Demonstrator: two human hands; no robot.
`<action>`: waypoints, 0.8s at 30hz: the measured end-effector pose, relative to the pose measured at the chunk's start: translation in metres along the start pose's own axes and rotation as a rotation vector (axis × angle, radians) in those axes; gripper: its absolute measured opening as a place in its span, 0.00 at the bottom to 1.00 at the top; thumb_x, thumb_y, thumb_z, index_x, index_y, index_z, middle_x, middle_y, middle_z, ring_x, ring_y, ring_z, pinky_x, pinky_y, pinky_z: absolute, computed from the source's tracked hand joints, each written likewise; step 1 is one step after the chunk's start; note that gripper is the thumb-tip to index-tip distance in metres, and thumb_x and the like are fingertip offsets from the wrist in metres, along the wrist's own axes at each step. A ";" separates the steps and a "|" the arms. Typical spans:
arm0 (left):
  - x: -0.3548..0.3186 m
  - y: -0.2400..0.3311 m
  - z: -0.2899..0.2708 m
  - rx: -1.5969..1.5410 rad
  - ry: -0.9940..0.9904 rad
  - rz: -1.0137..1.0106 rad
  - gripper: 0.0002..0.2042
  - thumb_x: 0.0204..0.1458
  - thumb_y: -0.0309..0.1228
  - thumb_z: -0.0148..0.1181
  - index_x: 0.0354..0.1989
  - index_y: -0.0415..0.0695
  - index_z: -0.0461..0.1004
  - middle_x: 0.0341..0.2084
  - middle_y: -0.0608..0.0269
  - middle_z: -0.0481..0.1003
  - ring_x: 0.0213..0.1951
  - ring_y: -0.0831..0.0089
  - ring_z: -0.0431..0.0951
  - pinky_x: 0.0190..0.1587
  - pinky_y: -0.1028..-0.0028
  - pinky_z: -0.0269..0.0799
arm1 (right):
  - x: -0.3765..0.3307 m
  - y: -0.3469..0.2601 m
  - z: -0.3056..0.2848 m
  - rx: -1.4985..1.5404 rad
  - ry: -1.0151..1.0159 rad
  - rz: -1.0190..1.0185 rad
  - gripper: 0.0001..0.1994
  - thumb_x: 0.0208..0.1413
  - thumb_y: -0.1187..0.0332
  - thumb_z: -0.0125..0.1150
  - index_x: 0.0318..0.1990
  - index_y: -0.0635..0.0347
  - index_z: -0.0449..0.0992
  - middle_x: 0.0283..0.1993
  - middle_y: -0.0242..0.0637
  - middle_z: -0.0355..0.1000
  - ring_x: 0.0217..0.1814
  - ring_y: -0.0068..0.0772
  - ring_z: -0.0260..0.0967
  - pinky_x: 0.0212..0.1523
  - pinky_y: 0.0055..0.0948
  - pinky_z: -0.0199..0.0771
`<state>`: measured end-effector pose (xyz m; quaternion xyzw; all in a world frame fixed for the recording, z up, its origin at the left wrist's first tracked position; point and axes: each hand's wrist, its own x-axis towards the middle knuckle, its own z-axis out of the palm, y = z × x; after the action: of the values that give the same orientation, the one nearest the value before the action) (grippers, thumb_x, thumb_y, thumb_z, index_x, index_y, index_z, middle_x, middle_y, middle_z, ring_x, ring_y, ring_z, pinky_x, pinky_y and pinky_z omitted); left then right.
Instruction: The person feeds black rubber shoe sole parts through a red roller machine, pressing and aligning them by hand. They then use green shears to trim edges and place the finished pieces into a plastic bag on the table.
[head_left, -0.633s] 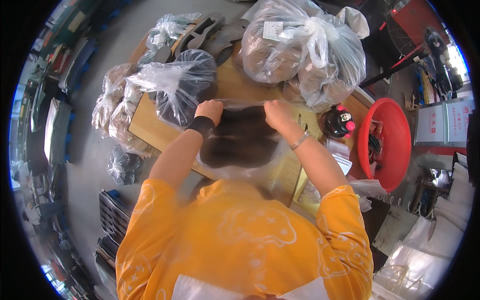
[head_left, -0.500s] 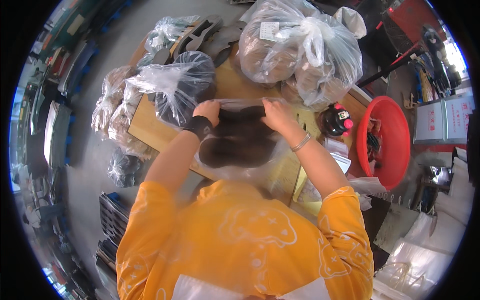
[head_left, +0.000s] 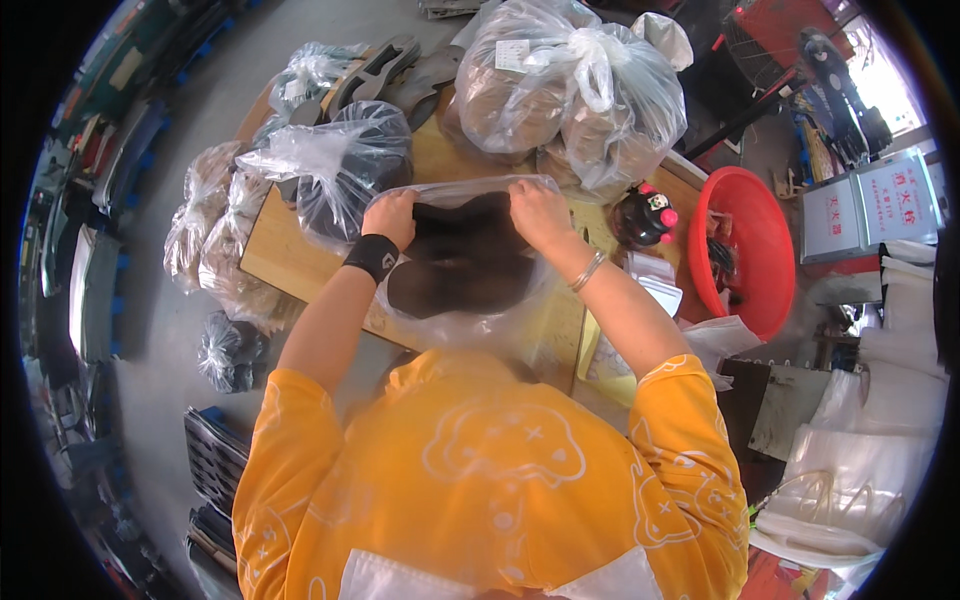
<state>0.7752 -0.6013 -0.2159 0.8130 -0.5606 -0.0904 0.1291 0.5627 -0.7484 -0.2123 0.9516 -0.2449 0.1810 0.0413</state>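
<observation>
The left hand, with a black wristband just behind it, is pinching the far rim of a clear plastic bag, fingers closed on the film. The right hand, a thin bracelet at its wrist, is gripping the same rim a little further right, so the two are stretching the mouth of the bag between them. Inside the bag a dark, shoe-sole-shaped piece is lying, most of it already below the rim, its far end close under the hands. The bag is resting on the wooden table, near the person's chest.

As far as I can judge, the filling is nearly done: the dark piece is sitting inside and the mouth is still unsealed, so closing or tying the opening looks like what is left. Whether more pieces are meant to go in I cannot tell.

Just left of the hands a knotted clear bag of dark pieces is sitting on the table, and further left more filled bags are hanging off the edge. On the far side a big tied bag of brownish pieces is standing. To the right a small black figure with pink knobs is sitting beside a red basin. Stacks of empty clear bags are lying near right.
</observation>
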 end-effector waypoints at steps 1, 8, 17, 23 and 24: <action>-0.001 -0.001 0.000 -0.028 0.006 0.005 0.22 0.40 0.25 0.63 0.49 0.46 0.72 0.45 0.52 0.74 0.50 0.55 0.73 0.52 0.62 0.69 | -0.001 0.000 -0.005 0.070 0.011 -0.004 0.07 0.47 0.71 0.57 0.35 0.59 0.72 0.34 0.41 0.75 0.36 0.45 0.75 0.36 0.40 0.76; -0.004 -0.007 0.009 -0.057 0.058 0.043 0.19 0.42 0.26 0.63 0.46 0.47 0.73 0.43 0.53 0.75 0.47 0.55 0.74 0.49 0.61 0.71 | -0.003 -0.001 -0.018 0.164 -0.191 0.118 0.11 0.46 0.70 0.59 0.39 0.57 0.70 0.37 0.42 0.74 0.40 0.44 0.73 0.38 0.41 0.74; 0.000 -0.010 0.018 0.029 0.142 0.065 0.09 0.47 0.25 0.52 0.36 0.45 0.76 0.31 0.54 0.78 0.38 0.55 0.78 0.41 0.61 0.74 | 0.004 0.005 0.019 -0.049 -0.264 0.083 0.07 0.47 0.70 0.58 0.34 0.59 0.74 0.38 0.42 0.74 0.42 0.44 0.73 0.41 0.40 0.75; -0.003 -0.010 0.016 0.005 0.055 -0.015 0.16 0.42 0.26 0.62 0.43 0.48 0.74 0.41 0.58 0.76 0.44 0.57 0.76 0.46 0.61 0.72 | -0.004 0.009 0.010 0.045 -0.149 0.030 0.09 0.46 0.69 0.60 0.36 0.58 0.73 0.37 0.40 0.74 0.40 0.44 0.74 0.40 0.39 0.75; -0.003 -0.009 0.016 -0.004 0.046 -0.026 0.17 0.42 0.27 0.62 0.44 0.49 0.74 0.41 0.58 0.76 0.45 0.57 0.76 0.47 0.61 0.72 | -0.006 0.007 0.006 0.066 -0.091 0.019 0.10 0.45 0.69 0.61 0.36 0.58 0.72 0.37 0.40 0.74 0.40 0.44 0.74 0.40 0.40 0.75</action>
<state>0.7772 -0.5971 -0.2333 0.8217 -0.5467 -0.0746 0.1426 0.5564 -0.7532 -0.2202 0.9573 -0.2495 0.1458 -0.0028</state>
